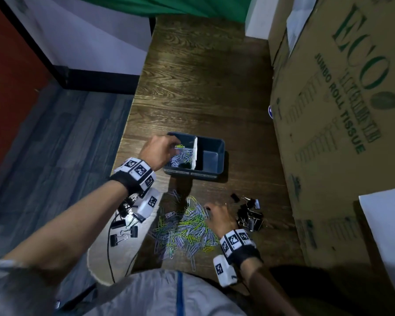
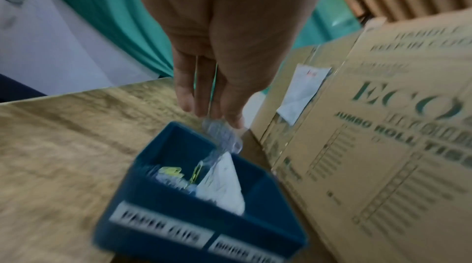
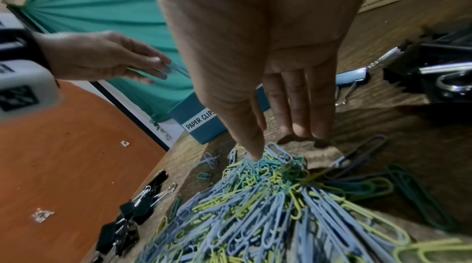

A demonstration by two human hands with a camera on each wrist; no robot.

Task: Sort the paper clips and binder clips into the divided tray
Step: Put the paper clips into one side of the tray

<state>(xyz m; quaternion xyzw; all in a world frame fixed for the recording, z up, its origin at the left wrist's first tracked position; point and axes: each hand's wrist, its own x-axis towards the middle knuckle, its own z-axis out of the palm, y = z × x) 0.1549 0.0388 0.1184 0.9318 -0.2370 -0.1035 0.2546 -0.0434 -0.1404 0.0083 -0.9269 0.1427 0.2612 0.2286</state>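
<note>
Two compartments in the blue tray (image 1: 211, 166): the left one, labelled PAPER CLIPS, already has a bunch of paper clips (image 1: 180, 157) in it, the right one looks bare. Left hand (image 1: 160, 150) is over that left compartment with fingers straight and loose, a few clips blurred right at the fingertips (image 2: 204, 110), can't tell if they're touching. Right hand (image 1: 220, 218) is flat with fingers extended down on the big loose pile of clips (image 1: 187, 229) on the wooden table (image 1: 203, 87). Black binder clips (image 1: 249, 213) sit just right of the pile, more binder clips (image 1: 126, 222) at the left edge.
</note>
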